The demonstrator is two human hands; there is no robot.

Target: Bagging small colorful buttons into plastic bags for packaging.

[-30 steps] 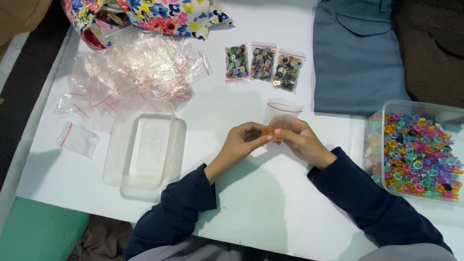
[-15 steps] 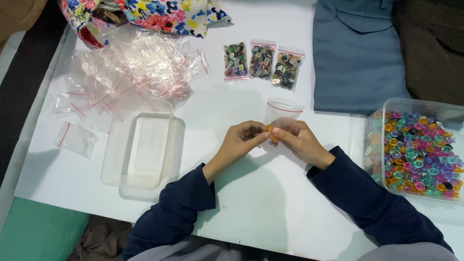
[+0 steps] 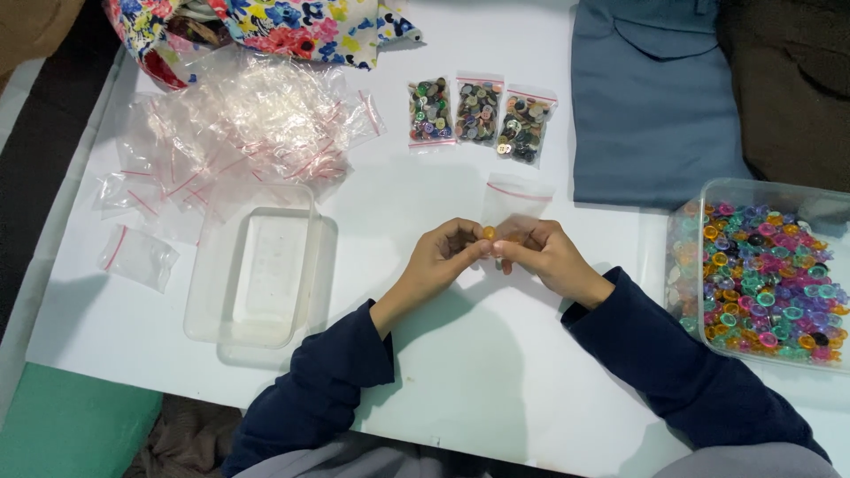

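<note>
Left hand [image 3: 440,261]: fingers curled, fingertips pinched on a small orange button [image 3: 488,233]; thumb and forefinger closed on it; wrist resting low over the tabletop [image 3: 460,372]
Right hand [image 3: 547,257]: fingers closed on the lower part of a small clear zip bag [image 3: 513,202]; what else lies under its fingertips I cannot tell
Hands, mutual position: together, fingertips meeting at the centre; no gap visible between them
Orange button, position: at the meeting point of both hands, on the left hand's side; just below the bag's body
Zip bag, axis: long axis runs straight away from the hands, red seal strip at the far end; it appears to lie flat on the tabletop beyond the fingertips
Nearer hand: both touching; the left hand carries the button, the right carries the bag
Button tub [image 3: 763,274]: clear tub of mixed coloured buttons, well to the right of the right hand, beside that forearm
Empty clear tray [image 3: 257,265]: to the left of the left hand, apart from it
Filled bags [image 3: 479,111]: three in a row, beyond the hands, well apart
Loose empty bags [image 3: 239,124]: heaped beyond and to the left of the left hand
</note>
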